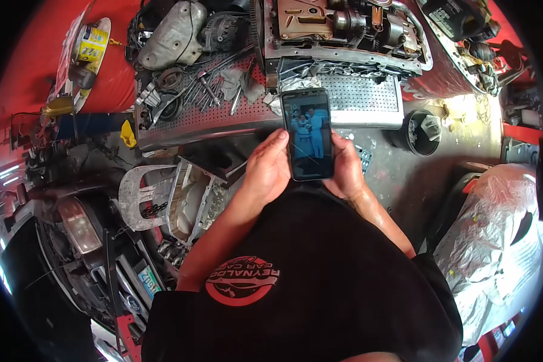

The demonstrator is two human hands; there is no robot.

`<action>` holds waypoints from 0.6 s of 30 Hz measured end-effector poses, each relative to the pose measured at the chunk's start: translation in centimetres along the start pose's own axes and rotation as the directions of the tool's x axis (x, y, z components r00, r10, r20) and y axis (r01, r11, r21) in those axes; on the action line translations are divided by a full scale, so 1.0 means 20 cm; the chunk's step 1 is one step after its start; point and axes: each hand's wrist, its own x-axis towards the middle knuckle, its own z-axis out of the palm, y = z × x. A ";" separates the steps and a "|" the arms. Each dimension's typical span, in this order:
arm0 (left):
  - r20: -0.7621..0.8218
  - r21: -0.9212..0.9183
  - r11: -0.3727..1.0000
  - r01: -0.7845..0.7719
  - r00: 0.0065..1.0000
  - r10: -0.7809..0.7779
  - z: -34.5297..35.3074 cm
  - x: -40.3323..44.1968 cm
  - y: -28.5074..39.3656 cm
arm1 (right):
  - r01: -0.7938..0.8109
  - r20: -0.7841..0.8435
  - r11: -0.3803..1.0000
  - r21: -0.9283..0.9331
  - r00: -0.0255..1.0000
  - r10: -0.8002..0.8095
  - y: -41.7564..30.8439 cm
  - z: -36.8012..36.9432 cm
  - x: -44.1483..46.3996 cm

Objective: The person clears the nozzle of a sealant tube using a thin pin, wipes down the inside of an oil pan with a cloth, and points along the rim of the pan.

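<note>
Between left hand (270,167) and right hand (347,168), both half-curled and gripping its edges, is a phone (309,136).

Facing a workbench (368,90) straight ahead, holding a phone (311,136) between left hand (268,166) and right hand (347,168). Seeing an engine (301,21) on top, with an alternator (226,31) to its left and tools (207,89) nearer this side. Spotting a bucket (428,148) kinda off right, plus a chair (130,192) down left and, further left, a car (80,224).
</note>
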 end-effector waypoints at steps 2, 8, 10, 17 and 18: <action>0.004 -0.054 0.998 -0.012 1.000 0.012 0.02 -0.01 0.00 | -0.017 -0.002 0.999 0.038 1.000 0.017 0.00 -0.01 -0.01; 0.071 0.178 0.983 -0.056 0.997 0.044 0.03 -0.04 0.03 | 0.005 0.004 0.994 0.112 1.000 -0.005 0.05 -0.01 -0.01; 0.074 0.175 0.983 -0.047 0.997 0.034 0.03 -0.05 0.03 | 0.002 0.017 0.994 0.112 1.000 -0.004 0.05 -0.01 -0.01; 0.089 0.206 0.978 -0.029 0.996 0.011 0.01 0.00 0.10 | 0.013 0.002 0.992 0.125 1.000 -0.013 0.07 -0.03 0.06; 0.070 0.160 0.987 -0.003 0.998 -0.008 0.00 0.02 0.11 | -0.015 0.012 0.989 0.150 1.000 0.013 0.06 0.00 0.06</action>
